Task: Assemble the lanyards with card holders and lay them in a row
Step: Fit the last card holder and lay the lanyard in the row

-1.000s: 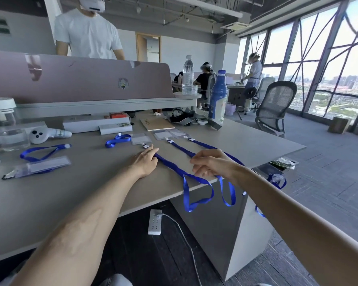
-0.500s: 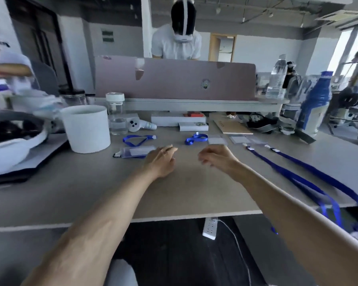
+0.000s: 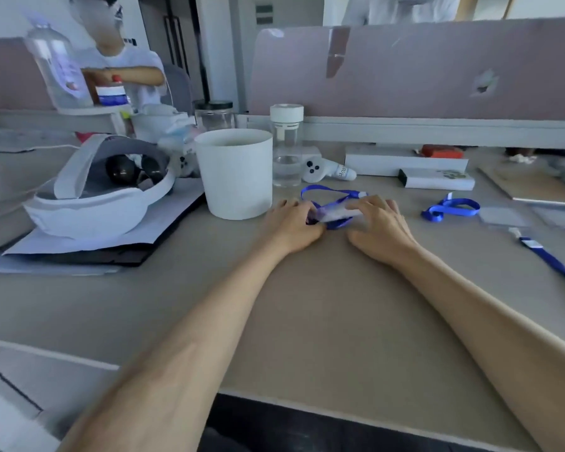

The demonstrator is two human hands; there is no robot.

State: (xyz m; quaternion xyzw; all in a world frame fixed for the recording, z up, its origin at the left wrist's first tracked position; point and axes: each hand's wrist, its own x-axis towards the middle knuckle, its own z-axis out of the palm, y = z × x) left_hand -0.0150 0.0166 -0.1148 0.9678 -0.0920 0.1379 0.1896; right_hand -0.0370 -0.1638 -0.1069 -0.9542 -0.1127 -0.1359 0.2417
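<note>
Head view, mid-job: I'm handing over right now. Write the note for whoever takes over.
Left hand: grips the left end of the clear card holder.
Right hand: fingers curled over its right end.
A blue lanyard loops behind and under it, beside the white cup.
Done: one lanyard strap lies straight at far right.
Left: bundled lanyard and loose card holders to assemble; row unfinished.

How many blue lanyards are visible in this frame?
3. The looped lanyard between the left hand and right hand; the coiled lanyard right of them; the stretched lanyard at the right edge. More may lie outside the frame.
</note>
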